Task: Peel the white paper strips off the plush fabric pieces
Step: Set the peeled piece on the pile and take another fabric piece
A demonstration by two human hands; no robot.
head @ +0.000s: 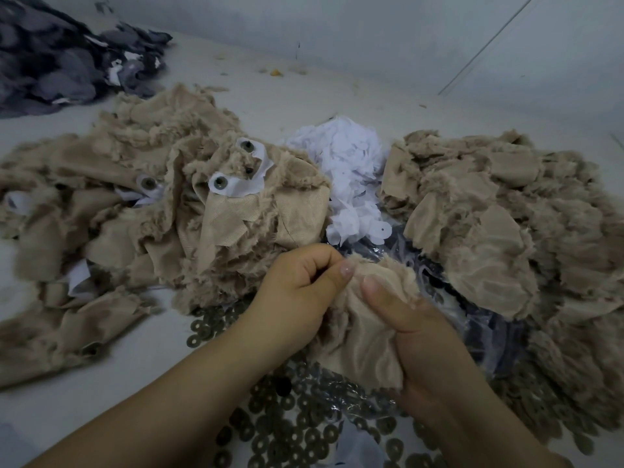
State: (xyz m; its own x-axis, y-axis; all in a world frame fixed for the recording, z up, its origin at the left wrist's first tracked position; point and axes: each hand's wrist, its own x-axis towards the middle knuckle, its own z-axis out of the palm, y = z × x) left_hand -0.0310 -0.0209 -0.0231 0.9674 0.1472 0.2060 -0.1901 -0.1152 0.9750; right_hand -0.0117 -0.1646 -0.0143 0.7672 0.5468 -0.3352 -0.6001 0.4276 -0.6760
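A pale desk (236,96) carries everything, running back to a grey wall. On its left half lies the biggest heap, a left pile (111,211) of tan plush pieces, tumbled fur-side and backing-side up; several of them bear white paper strips (241,187) with round dark eyes (220,182) set through them. On the right a second tan heap, the right pile (499,231), shows backing and fur but no paper on the pieces in sight. At the far left corner sits a dark grey pile (60,52) of fabric with scraps of white among it. Between the two tan heaps lies a paper mound (351,177) of crumpled white strips, some with punched holes. Under and in front of it is a clear plastic bag (449,292), and dull round washers (290,430) are strewn over the near desk and partly under that plastic.

Nearest, in the middle, both hands hold one plush piece (364,336), backing side up, above the washers. The left hand (297,292) is curled, thumb and fingers pinching the piece's upper edge. The right hand (429,339) grips the same piece from the right, thumb pressed on the backing, fingers wrapped beneath. No paper strip shows on the held piece.
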